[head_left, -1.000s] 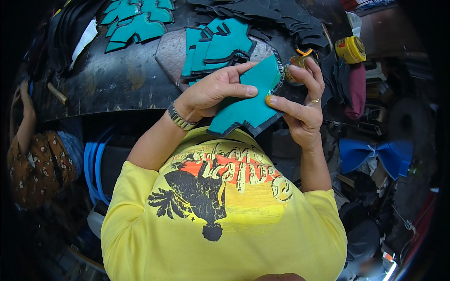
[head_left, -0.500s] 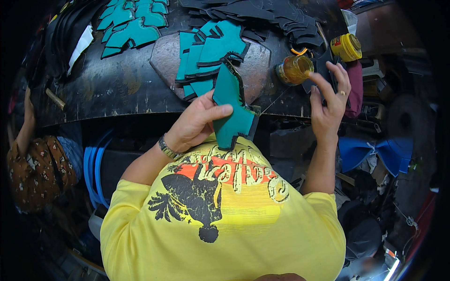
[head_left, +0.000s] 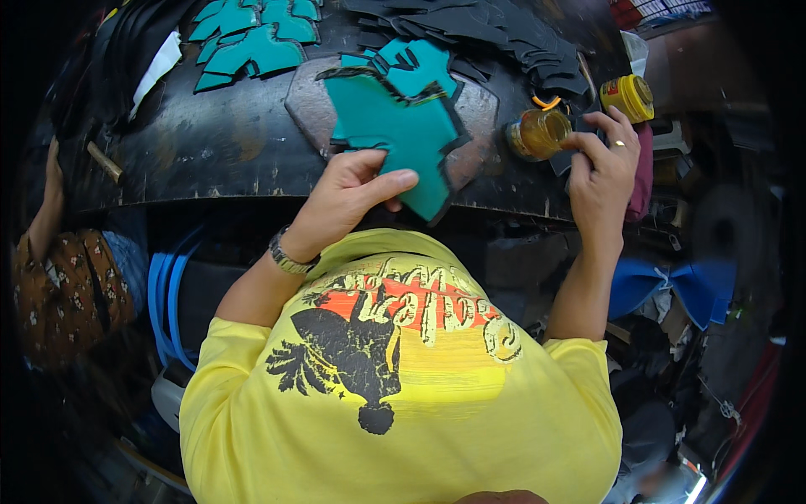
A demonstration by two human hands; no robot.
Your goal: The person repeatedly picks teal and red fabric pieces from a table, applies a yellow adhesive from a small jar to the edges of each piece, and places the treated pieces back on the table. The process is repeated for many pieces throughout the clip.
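My left hand (head_left: 361, 189) is closed on a teal cut piece (head_left: 390, 126) with black edges, shaped like part of a shoe upper. The thumb lies on top, and the piece is tilted over the table's front edge. A few similar teal pieces (head_left: 413, 65) lie beyond it, partly covered by it. At the right, my right hand (head_left: 603, 164) has its index fingertip at the mouth of a tilted clear jar (head_left: 534, 136) of amber, glue-like stuff. The thumb stands apart, and nothing shows between the fingers.
A stone slab (head_left: 477, 118) lies on the dark table (head_left: 218, 160). More teal pieces (head_left: 256, 52) are at the far left, black cut pieces (head_left: 495, 38) at the back. A yellow tub (head_left: 628, 97) stands past the jar. Another person's arm (head_left: 49, 202) touches the left table edge.
My right hand has come to the jar's mouth, its fingers drawing in. My left hand has turned the teal piece, which now spreads further over the slab and the pieces there.
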